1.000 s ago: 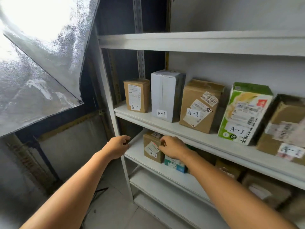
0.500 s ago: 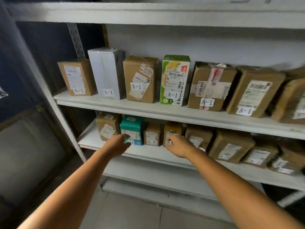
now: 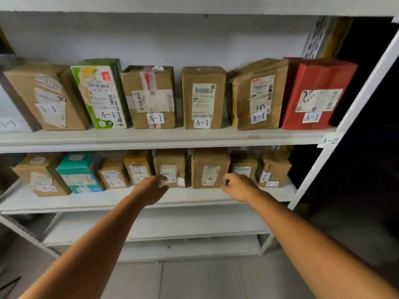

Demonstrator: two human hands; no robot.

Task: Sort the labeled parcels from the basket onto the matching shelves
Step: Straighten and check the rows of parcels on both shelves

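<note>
Three white boards of a metal rack fill most of the frame, its right upright slanting down the right edge. The upper shelf runs across the middle and carries a row of upright parcels, each with a paper tag reading A-1. A red parcel stands at the right end of this row. A green-and-white carton leans at centre left, with brown boxes between and beside them.

The lower shelf below holds a row of smaller parcels tagged A-2, packed side by side. Among them are a teal box at lower left and plain brown cartons running to the right. A bare bottom shelf sits under that, above the pale floor tiles.

Both forearms reach up from the bottom corners toward the A-2 row. The left hand hangs in front of a brown parcel near the centre, fingers loosely curled and empty. The right hand is just beside the lower right corner of the next brown parcel. Its fingers are curled and the thumb is close to the cardboard, but whether it grips the box cannot be told.

A small paper tag reading A-2 is stuck to the rack at the right end of the upper shelf.
</note>
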